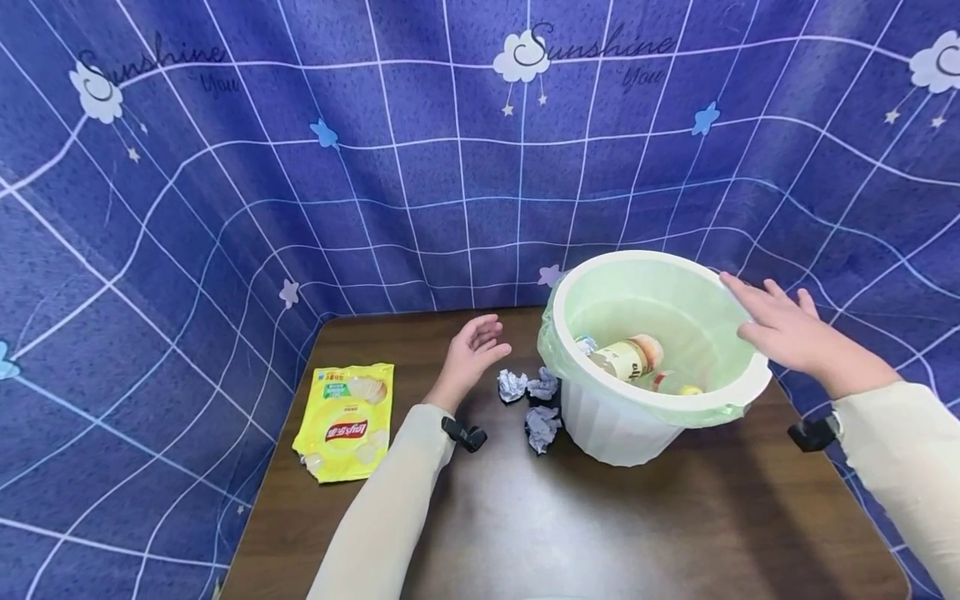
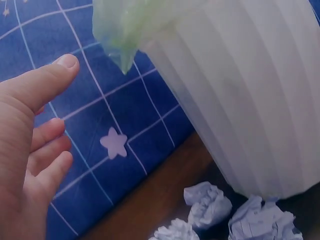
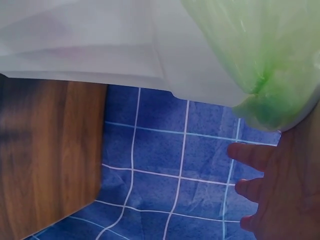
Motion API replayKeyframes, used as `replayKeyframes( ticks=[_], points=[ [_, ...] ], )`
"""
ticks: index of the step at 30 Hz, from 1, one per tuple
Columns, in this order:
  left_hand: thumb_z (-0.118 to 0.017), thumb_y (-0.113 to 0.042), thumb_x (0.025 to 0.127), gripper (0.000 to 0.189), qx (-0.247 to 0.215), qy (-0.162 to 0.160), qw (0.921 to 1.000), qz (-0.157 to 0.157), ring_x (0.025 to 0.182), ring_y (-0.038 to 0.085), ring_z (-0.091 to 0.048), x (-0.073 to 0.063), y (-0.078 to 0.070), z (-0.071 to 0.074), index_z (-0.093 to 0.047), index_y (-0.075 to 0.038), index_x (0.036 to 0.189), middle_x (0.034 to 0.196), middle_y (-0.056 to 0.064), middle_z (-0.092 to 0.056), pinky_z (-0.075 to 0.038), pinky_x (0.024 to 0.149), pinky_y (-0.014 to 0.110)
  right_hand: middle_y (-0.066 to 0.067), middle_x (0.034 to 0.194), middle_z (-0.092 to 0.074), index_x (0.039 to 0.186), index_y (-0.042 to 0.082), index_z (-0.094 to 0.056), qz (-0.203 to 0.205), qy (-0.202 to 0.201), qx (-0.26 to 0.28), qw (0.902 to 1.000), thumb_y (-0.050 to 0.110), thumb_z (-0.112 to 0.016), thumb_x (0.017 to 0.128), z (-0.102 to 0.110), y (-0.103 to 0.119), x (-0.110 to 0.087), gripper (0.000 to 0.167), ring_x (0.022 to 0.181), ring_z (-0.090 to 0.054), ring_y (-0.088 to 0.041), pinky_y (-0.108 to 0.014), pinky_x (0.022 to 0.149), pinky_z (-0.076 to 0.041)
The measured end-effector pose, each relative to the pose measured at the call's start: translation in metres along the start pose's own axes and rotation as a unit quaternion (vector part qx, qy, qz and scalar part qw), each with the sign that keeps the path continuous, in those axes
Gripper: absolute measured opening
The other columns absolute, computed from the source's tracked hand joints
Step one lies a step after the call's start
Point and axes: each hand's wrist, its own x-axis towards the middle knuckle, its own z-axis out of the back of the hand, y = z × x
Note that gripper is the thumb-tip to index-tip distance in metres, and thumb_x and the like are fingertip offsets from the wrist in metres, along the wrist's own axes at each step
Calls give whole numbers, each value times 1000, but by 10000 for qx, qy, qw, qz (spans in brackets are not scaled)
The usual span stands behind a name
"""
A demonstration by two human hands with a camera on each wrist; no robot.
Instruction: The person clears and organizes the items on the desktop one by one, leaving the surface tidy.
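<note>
A white trash bin (image 1: 611, 429), lined with a thin green bag (image 2: 122, 35), stands on the right part of the table. My right hand (image 1: 791, 329) is at the bin's right rim, thumb and fingers fairly straight, fingertips right by the edge. In the right wrist view its fingers (image 3: 252, 155) extend beside the bunched green bag. My left hand (image 1: 472, 354) is left of the bin with nothing in it, fingers loosely bent and thumb apart. Just to its right lie crumpled paper balls (image 1: 542, 427), close against the bin's base.
A yellow chip bag (image 1: 348, 425) lies flat on the left of the brown wooden table (image 1: 495, 533). Inside the bin are a labelled container (image 1: 622, 360) and a small red-and-yellow item (image 1: 675, 386). A blue gridded curtain (image 1: 420, 183) hangs behind and around the table.
</note>
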Motion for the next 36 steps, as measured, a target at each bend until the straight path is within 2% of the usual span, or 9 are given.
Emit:
replayKeyframes(
  ticks=[4, 17, 23, 26, 29, 30, 36],
  points=[
    [-73, 11, 85, 57, -30, -39, 10000, 28, 128, 49, -50, -6, 7, 4, -47, 15, 135, 130, 38, -54, -39, 111, 56, -26, 164, -15, 162, 10, -2, -57, 68, 73, 9999, 12, -39, 96, 1, 0, 0, 76, 143, -3, -64, -79, 106, 12],
    [-73, 10, 85, 57, -199, 53, 9997, 126, 130, 57, -44, -16, 27, 9, -47, 15, 136, 130, 39, -53, -34, 112, 61, -24, 165, -15, 162, 10, -4, -106, -16, 89, 9999, 10, -40, 94, 2, -10, -7, 78, 142, -3, -66, -80, 105, 13],
    [-73, 9, 86, 56, -261, 124, 9992, 275, 128, 50, -49, -24, 43, 6, -48, 13, 136, 129, 36, -55, -36, 113, 59, -25, 164, -17, 163, 11, -3, -61, -68, -5, 10000, 14, -42, 98, 3, -11, -8, 76, 142, -2, -66, -80, 105, 14],
    [-74, 10, 83, 55, -359, 37, 9987, 354, 125, 47, -53, -27, 64, 3, -52, 11, 134, 127, 33, -58, -37, 112, 59, -26, 164, -17, 163, 11, -4, -51, -97, -167, 9998, 28, -44, 104, 3, -9, -10, 74, 141, -3, -67, -80, 105, 14],
    [-75, 10, 82, 55, -458, -39, 9980, 442, 125, 49, -52, -32, 89, -1, -54, 9, 132, 125, 31, -60, -38, 111, 58, -26, 164, -17, 163, 12, -4, -85, -102, -250, 9996, 45, -46, 104, 3, -7, -10, 79, 142, -3, -66, -79, 105, 14],
    [-75, 11, 81, 55, -505, -73, 9977, 451, 125, 51, -52, -34, 98, -3, -54, 10, 132, 125, 31, -60, -38, 111, 58, -25, 164, -18, 163, 11, -5, -90, -109, -245, 9996, 47, -46, 104, 3, -7, -10, 80, 142, -3, -66, -79, 106, 14],
    [-73, 16, 81, 60, -644, 66, 9962, 575, 129, 58, -44, -50, 130, -16, -46, 18, 135, 132, 43, -49, -34, 114, 57, -27, 164, -18, 163, 11, -6, -132, -145, -224, 9996, 50, -47, 103, 2, -6, -9, 82, 142, -3, -66, -79, 106, 14]
  ],
)
